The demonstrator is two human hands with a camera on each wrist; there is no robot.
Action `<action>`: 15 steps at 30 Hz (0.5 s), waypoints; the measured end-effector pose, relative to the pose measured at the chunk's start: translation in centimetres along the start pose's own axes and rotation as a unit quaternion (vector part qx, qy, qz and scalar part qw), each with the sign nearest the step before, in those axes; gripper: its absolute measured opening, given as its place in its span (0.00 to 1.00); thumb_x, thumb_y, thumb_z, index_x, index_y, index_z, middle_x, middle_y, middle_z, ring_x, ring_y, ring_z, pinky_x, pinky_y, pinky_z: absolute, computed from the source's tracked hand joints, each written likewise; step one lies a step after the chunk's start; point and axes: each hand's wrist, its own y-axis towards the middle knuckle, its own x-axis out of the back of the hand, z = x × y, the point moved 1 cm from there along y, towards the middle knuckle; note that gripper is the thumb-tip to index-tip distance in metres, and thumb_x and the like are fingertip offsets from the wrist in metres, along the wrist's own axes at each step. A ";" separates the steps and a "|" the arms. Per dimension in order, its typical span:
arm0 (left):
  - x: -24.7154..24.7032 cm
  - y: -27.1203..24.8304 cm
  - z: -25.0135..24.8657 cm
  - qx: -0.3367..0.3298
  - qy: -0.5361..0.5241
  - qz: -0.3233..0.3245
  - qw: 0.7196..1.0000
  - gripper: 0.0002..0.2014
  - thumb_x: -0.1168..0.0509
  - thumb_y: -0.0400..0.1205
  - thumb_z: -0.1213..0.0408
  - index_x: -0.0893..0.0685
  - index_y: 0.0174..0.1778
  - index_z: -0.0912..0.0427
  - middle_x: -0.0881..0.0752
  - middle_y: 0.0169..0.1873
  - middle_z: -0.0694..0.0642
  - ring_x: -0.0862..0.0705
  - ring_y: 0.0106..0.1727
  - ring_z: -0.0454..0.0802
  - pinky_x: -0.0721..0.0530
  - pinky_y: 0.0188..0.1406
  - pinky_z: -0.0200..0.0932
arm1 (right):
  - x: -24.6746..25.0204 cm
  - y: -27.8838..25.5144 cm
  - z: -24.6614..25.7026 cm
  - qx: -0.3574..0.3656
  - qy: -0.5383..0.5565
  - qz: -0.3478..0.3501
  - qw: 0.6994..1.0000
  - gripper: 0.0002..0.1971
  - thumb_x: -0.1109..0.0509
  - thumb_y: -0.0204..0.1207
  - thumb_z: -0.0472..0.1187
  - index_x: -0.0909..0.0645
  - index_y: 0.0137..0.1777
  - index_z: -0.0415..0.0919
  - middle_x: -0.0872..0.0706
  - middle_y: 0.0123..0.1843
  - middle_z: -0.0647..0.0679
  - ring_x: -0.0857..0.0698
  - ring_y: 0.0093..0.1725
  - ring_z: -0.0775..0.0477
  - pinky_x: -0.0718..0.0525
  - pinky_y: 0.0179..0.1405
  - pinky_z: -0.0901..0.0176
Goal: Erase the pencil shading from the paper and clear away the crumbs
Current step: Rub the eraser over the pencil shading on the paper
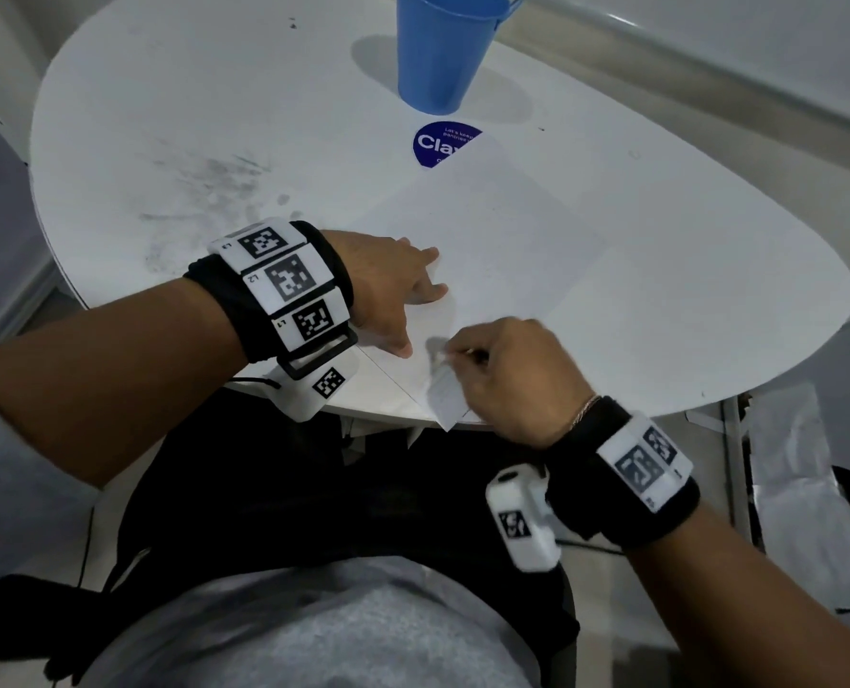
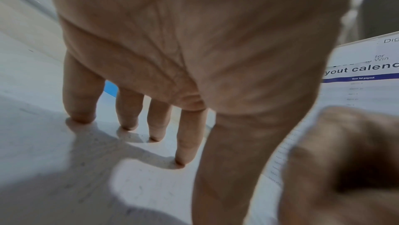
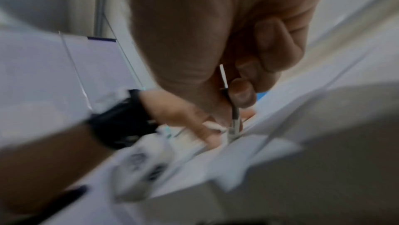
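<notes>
A white sheet of paper [image 1: 502, 250] lies on the white oval table [image 1: 164, 91]. No dark shading shows on it in the head view. My left hand [image 1: 393, 290] lies flat on the sheet's near left part, its straight fingertips [image 2: 183, 153] pressing down. My right hand [image 1: 502, 365] is just right of it near the table's front edge. Its curled fingers pinch a thin pen-like tool [image 3: 235, 119] with the tip on the paper. Blur hides what the tool is. A small white slip [image 1: 445, 397] sticks out from under that hand.
A blue cup [image 1: 442, 47] stands at the far side, with a blue round sticker [image 1: 437, 144] in front of it, partly under the sheet. Grey smudges [image 1: 214, 191] mark the table's left half. Printed sheets [image 1: 810, 464] lie on the floor to the right.
</notes>
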 end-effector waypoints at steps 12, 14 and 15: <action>0.2 0.0 -0.1 0.001 0.014 -0.003 1.000 0.41 0.31 0.84 0.46 0.48 0.89 0.38 0.62 0.88 0.41 0.59 0.89 0.43 0.38 0.84 0.49 | -1.0 -0.8 1.0 0.033 0.033 0.034 0.998 0.10 0.33 0.78 0.47 0.10 0.52 0.54 0.07 0.47 0.55 0.11 0.47 0.47 0.14 0.49 0.53; 0.1 0.0 -0.1 0.004 0.006 -0.008 1.000 0.41 0.32 0.84 0.46 0.48 0.89 0.38 0.63 0.88 0.40 0.59 0.89 0.43 0.37 0.83 0.49 | -0.1 0.6 -0.3 -0.010 0.035 -0.008 0.999 0.09 0.31 0.79 0.45 0.09 0.51 0.52 0.07 0.49 0.57 0.11 0.46 0.50 0.16 0.48 0.58; 0.0 0.0 -0.1 0.005 0.002 -0.008 1.000 0.41 0.32 0.84 0.46 0.48 0.89 0.38 0.63 0.88 0.40 0.59 0.89 0.43 0.37 0.83 0.49 | 0.3 1.1 -0.9 -0.030 0.037 -0.035 0.998 0.09 0.31 0.80 0.44 0.08 0.49 0.51 0.07 0.47 0.55 0.12 0.44 0.49 0.18 0.45 0.59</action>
